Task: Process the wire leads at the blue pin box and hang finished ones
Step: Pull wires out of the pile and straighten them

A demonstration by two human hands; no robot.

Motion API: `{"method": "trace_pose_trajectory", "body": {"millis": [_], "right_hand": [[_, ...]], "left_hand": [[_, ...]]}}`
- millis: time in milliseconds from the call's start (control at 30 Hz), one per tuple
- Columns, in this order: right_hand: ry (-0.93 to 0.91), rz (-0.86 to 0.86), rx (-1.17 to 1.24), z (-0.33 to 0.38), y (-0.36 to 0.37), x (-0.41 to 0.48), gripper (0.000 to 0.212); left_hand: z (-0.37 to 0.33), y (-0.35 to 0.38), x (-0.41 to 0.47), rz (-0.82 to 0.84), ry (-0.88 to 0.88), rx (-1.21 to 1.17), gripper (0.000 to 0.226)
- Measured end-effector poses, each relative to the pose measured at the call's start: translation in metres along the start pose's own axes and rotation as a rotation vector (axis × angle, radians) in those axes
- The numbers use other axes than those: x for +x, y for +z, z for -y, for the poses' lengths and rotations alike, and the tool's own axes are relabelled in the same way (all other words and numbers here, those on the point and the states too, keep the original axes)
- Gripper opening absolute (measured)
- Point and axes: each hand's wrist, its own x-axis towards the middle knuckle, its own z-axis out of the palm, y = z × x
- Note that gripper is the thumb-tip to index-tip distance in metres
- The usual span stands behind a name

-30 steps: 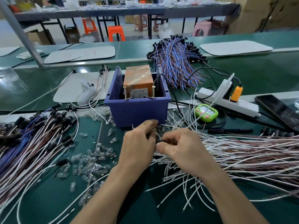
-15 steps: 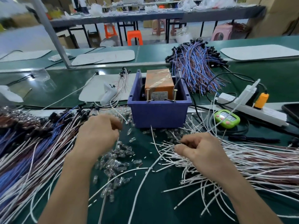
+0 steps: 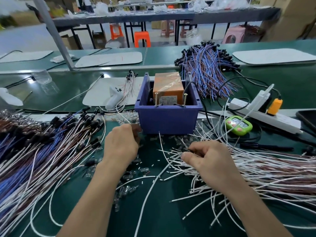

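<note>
The blue pin box (image 3: 168, 120) stands mid-table with an orange block (image 3: 168, 86) inside and two upright pins on its front rim. My left hand (image 3: 121, 144) sits at the box's lower left corner, fingers curled down over small clear bulbs (image 3: 128, 177); what it holds is hidden. My right hand (image 3: 210, 161) pinches the ends of white wire leads (image 3: 265, 168) that fan out in a big pile to the right. A heap of leads with black caps (image 3: 42, 142) lies on the left.
Behind the box lies a bundle of blue and brown wires (image 3: 208, 69). A green timer (image 3: 238, 124), a white power strip (image 3: 266, 115) and a phone (image 3: 307, 117) sit to the right. A white mat (image 3: 102, 93) and a slanted metal post (image 3: 53, 35) are at the back left.
My hands were together in front of the box, then split. The left hand swung out to the left heap and has come back to the box corner. The right hand stayed on the white leads.
</note>
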Motion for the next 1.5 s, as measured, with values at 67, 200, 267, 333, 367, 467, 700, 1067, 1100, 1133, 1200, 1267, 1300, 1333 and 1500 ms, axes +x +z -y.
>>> {"method": "trace_pose_trajectory", "body": {"millis": [67,200,267,333,367,467,700,1067,1100,1133,1200,1267,1300,1333,1500], "right_hand": [[-0.002,0.008,0.056,-0.001,-0.002,0.000,0.029],[0.014,0.013,0.317,-0.003,-0.011,0.003,0.017],[0.017,0.033,0.427,-0.002,-0.012,0.005,0.010],[0.005,0.053,0.493,-0.001,-0.011,0.007,0.013],[0.003,0.064,0.515,-0.001,-0.010,0.007,0.018],[-0.005,0.116,0.576,-0.001,-0.010,0.008,0.023],[-0.043,0.216,0.750,-0.007,-0.015,0.010,0.017],[-0.094,0.287,0.924,-0.009,-0.016,0.010,0.016],[-0.095,0.290,0.924,-0.008,-0.017,0.010,0.015],[-0.094,0.287,0.924,-0.007,-0.017,0.010,0.016],[-0.080,0.263,0.922,-0.006,-0.017,0.009,0.018],[-0.057,0.228,0.904,-0.004,-0.018,0.008,0.020],[-0.047,0.211,0.886,-0.003,-0.018,0.007,0.020],[-0.043,0.197,0.860,-0.002,-0.018,0.007,0.021],[-0.073,0.127,0.635,0.003,-0.020,0.004,0.028]], "left_hand": [[0.001,-0.002,0.000,-0.075,-0.009,-0.012,0.038],[0.016,-0.017,0.005,-0.300,-0.040,-0.105,0.028],[0.021,-0.029,0.008,-0.367,-0.008,-0.231,0.020],[0.020,-0.040,0.007,-0.407,0.023,-0.411,0.017],[0.016,-0.044,0.005,-0.412,0.039,-0.517,0.018],[-0.004,-0.051,-0.007,-0.303,0.088,-0.865,0.022],[-0.054,-0.045,-0.045,0.156,0.265,-1.151,0.014],[-0.058,-0.042,-0.053,0.409,0.364,-1.202,0.022],[-0.058,-0.042,-0.053,0.409,0.376,-1.199,0.022],[-0.059,-0.042,-0.053,0.404,0.385,-1.193,0.023],[-0.060,-0.042,-0.054,0.383,0.392,-1.181,0.024],[-0.059,-0.042,-0.054,0.352,0.411,-1.150,0.024],[-0.059,-0.042,-0.054,0.329,0.424,-1.121,0.025],[-0.059,-0.041,-0.054,0.303,0.435,-1.088,0.025],[-0.056,-0.036,-0.053,0.181,0.482,-0.918,0.022]]}}
